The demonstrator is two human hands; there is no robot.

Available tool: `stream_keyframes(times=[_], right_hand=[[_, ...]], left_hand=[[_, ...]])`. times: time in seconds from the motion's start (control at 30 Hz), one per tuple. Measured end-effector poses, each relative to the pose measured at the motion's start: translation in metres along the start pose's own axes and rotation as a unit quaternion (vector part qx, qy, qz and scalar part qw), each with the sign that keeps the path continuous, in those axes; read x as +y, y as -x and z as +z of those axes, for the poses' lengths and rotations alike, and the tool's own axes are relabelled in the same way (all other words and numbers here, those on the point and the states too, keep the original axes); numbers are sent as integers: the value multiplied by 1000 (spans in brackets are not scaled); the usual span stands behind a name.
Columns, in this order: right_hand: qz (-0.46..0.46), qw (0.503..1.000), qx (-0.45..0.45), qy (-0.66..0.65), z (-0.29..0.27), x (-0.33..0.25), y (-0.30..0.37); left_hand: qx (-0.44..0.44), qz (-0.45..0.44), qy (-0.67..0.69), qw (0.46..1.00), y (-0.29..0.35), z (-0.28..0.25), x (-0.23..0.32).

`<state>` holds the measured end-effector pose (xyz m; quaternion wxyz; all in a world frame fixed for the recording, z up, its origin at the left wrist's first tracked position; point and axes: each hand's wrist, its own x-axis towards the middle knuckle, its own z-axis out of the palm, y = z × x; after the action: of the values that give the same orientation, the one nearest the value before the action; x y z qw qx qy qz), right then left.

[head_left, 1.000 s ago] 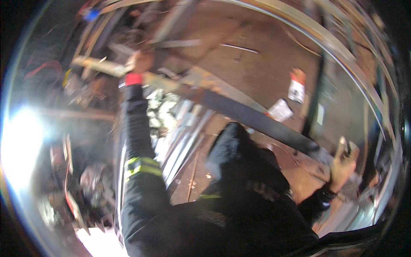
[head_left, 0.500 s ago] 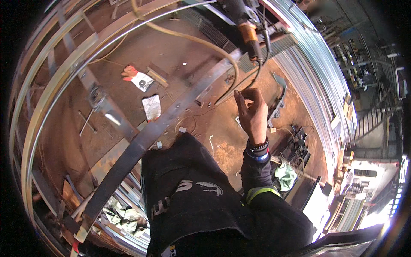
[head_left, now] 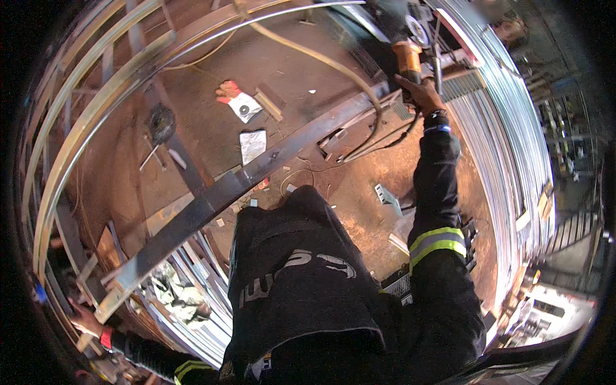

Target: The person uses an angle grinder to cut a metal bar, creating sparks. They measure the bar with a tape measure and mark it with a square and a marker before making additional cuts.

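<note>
At the upper right, my right hand [head_left: 425, 95] is closed around the rear end of an angle grinder [head_left: 408, 59]. The grinder has an orange and dark body and a pale round disc, and it lies by the far end of a long dark steel bar [head_left: 239, 181]. A cable runs from its rear, below my wrist. My left hand [head_left: 87, 320] is at the lower left edge, fingers stretched out against the steel frame [head_left: 97, 292] near the bar's near end. Its fingertips are small and partly lost in shadow.
Curved steel rails [head_left: 77, 135] arc along the left. Work gloves [head_left: 242, 106] lie on the brown floor beyond the bar. A hose [head_left: 327, 56] loops over it. Long metal profiles [head_left: 497, 135] are stacked at the right. An angled metal bracket [head_left: 387, 197] lies below the hose.
My right hand has reached forward from above the floor and taken hold of the angle grinder. My left hand has come into view at the lower left. The view has shifted slightly.
</note>
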<state>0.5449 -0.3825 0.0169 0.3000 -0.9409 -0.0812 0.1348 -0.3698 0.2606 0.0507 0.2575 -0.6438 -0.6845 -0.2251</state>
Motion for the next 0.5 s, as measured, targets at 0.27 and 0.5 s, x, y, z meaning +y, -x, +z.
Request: stream_keyframes(times=[0.27, 0.5], right_hand=[[-78, 917, -140, -365, -10, 43, 17], [-207, 945, -12, -253, 29, -33, 217]], left_hand=[[-443, 108, 778, 432, 236, -296, 330], [-531, 270, 741, 310, 379, -344, 529]])
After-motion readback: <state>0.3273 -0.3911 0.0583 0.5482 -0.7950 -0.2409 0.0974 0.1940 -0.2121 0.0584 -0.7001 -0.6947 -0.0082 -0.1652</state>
